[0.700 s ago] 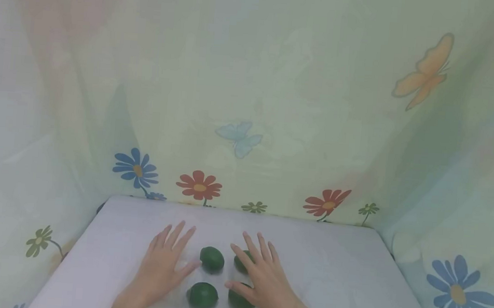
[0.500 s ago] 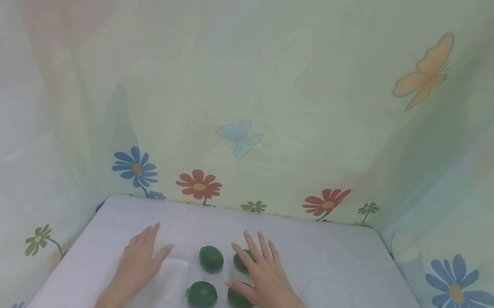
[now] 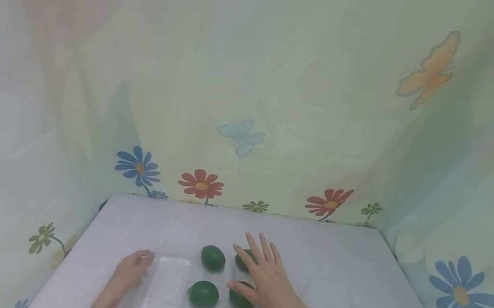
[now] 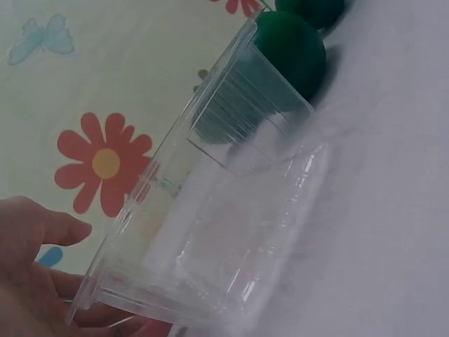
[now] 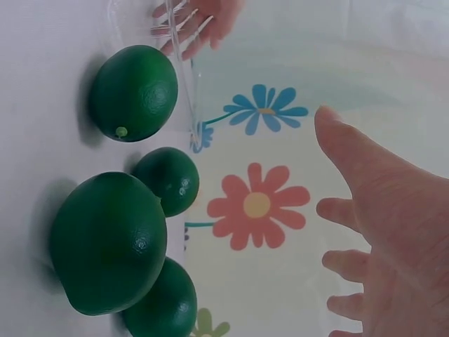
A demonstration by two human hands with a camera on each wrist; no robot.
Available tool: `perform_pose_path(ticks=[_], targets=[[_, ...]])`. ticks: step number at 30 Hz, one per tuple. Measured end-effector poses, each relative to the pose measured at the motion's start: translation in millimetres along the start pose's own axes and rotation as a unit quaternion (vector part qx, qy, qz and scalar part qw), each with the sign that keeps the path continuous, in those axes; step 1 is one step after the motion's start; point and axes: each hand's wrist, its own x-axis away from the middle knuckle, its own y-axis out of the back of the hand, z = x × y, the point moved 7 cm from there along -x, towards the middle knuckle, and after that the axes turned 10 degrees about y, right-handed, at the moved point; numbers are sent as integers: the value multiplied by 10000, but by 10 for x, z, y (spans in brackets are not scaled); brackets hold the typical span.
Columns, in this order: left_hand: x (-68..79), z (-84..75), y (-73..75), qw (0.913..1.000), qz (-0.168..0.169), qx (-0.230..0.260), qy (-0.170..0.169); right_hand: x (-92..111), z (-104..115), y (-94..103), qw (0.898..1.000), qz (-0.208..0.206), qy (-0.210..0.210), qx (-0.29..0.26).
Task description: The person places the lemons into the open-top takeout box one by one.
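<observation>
Several dark green limes lie in two rows on the white table: a far left lime (image 3: 213, 258), a near left lime (image 3: 203, 294), and, partly covered by my right hand (image 3: 270, 286), a far right lime (image 3: 241, 263) and a near right lime (image 3: 240, 298). That hand hovers above them with fingers spread, holding nothing. Left of the limes stands a clear plastic container (image 4: 231, 239). My left hand (image 3: 126, 275) is at its left side. In the left wrist view the thumb stands off the rim, with the other fingers behind the wall; whether they touch it I cannot tell.
A faint clear flat shape (image 3: 329, 300) lies on the table (image 3: 352, 254) to the right of my right hand. A curtain (image 3: 303, 105) printed with flowers and butterflies hangs behind the table and along both sides.
My left hand has moved left and down, from beside the limes to the container's left side, uncovering the container. My right hand stays in place over the limes.
</observation>
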Motion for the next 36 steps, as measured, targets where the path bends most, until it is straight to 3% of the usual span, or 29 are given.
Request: perform_pose_path(ticks=[8,13,20,31,36], targets=[[64,30,-94,10000,18,7,90,21,-5,-23,10000,63,-51,-13],[102,31,-72,9998,-186,13,106,42,-20,-46,9999,101,-89,-15],[160,8,-10,9982,-413,413,130,46,-35,-36,9997,151,-181,-90],[150,74,-2,9969,-418,622,241,29,-70,-48,9993,207,-274,-148],[130,86,-11,9968,-366,650,279,1,-123,-12,9995,-27,-215,-243]])
